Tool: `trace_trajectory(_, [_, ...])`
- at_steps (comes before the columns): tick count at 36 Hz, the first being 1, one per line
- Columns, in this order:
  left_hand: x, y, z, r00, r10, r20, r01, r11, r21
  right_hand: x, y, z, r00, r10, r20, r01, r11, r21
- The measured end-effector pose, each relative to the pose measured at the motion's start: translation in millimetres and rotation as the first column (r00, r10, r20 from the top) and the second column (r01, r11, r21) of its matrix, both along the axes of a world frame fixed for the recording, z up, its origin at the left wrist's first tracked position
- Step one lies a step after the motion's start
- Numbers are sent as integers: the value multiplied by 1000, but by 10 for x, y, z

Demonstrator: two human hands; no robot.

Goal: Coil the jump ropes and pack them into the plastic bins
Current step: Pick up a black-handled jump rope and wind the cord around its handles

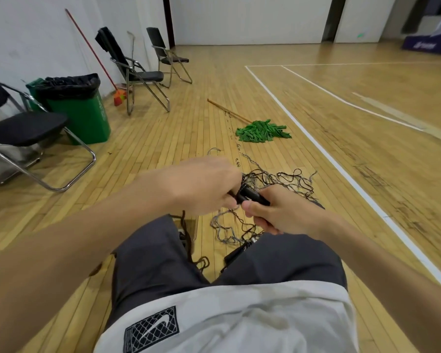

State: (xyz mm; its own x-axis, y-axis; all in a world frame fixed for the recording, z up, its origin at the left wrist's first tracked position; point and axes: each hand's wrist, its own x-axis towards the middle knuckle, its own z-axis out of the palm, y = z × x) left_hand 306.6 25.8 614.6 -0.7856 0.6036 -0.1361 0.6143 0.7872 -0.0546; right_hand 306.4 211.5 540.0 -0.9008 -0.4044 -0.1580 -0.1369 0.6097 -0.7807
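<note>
Both my hands meet over a tangle of thin grey and black jump ropes lying on the wooden floor in front of my knees. My left hand grips the rope end of black handles. My right hand curls round the other end of the same handles. More rope loops hang below the hands. Another black handle lies on the floor between my legs, beside a brown rope. No plastic bin shows in the frame.
A green mop with a wooden stick lies on the floor beyond the ropes. At the left stand a green trash can and three folding chairs. A broom leans on the wall. White court lines run to the right.
</note>
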Motion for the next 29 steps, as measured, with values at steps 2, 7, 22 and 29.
trace_trajectory(2, [-52, -16, 34, 997, -76, -23, 76, 997, 8, 35, -6, 61, 998, 41, 57, -42, 999, 20])
trace_trajectory(7, [-170, -2, 112, 983, -179, 33, 177, 983, 40, 125, 23, 233, 970, 168, 173, -169, 986, -6])
trace_trajectory(22, [-192, 165, 240, 712, -413, 568, 167, 885, 434, 414, 93, 509, 790, 522, 321, -528, 846, -78])
trace_trajectory(29, [-338, -72, 58, 524, -579, 625, -95, 689, 718, 457, 107, 468, 839, 520, 163, -444, 826, -347])
